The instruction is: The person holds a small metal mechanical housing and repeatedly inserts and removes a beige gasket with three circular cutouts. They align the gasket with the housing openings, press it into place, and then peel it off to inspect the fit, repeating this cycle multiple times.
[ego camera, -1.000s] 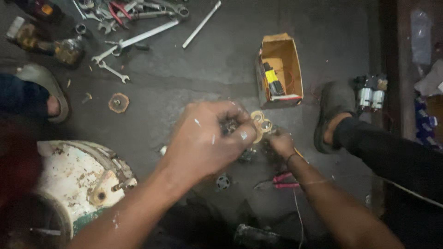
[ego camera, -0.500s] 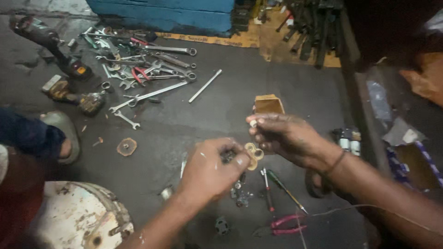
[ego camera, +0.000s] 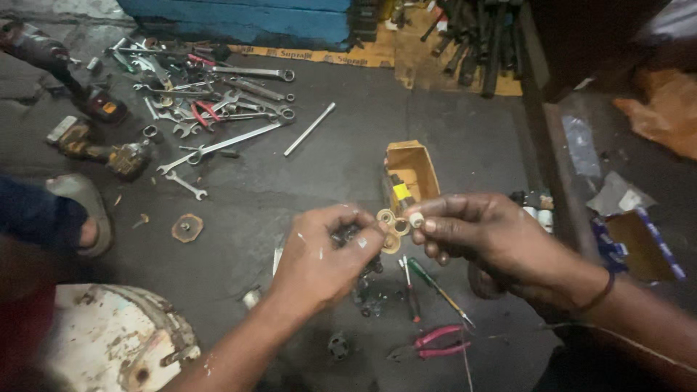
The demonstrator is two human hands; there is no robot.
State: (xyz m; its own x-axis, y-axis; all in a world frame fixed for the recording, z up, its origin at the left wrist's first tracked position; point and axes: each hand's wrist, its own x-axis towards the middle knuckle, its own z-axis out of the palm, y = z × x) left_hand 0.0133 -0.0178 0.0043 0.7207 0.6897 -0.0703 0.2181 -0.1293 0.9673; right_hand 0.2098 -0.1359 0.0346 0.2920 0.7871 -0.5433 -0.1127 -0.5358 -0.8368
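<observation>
My left hand (ego camera: 319,258) and my right hand (ego camera: 494,243) meet in the middle of the view over a dark concrete floor. Between their fingertips they hold a small yellowish part with round lobes (ego camera: 390,226). The left hand also grips a dark metal piece (ego camera: 347,235) against its palm. A small white tip (ego camera: 417,219) shows at the right thumb and forefinger. Paint flecks mark the left hand, and a thin band circles the right wrist.
An open yellow cardboard box (ego camera: 411,174) lies just beyond the hands. Several wrenches (ego camera: 225,109) are spread at upper left beside power tools (ego camera: 102,149). Screwdrivers (ego camera: 428,287) and pink-handled pliers (ego camera: 432,343) lie below the hands. A worn white casing (ego camera: 109,341) sits bottom left; a sandalled foot (ego camera: 80,218) at left.
The view has tilted up and the hands have lifted away from the floor. The right hand has come out from behind the left and now pinches the part from the right.
</observation>
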